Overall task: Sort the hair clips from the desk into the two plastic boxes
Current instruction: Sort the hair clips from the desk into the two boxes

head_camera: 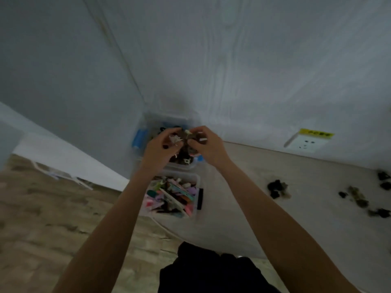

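Note:
Two clear plastic boxes stand at the desk's left end. The far box [169,121], with a blue latch, holds dark claw clips. The near box [195,180] is full of flat pastel clips. Both my hands hover over the far box. My left hand [160,146] grips a small pale clip [175,140]. My right hand [206,144] pinches a dark clip [191,142] with a pale tip. The picture is blurred, so the clips' shapes are unclear. Several dark clips [277,188] lie loose on the desk at the right.
The pale desk [243,208] meets a white wall behind the boxes. A wall socket with a yellow label [309,141] sits low on the wall at right. More dark clips [357,197] are scattered at the far right. Wooden floor lies to the left.

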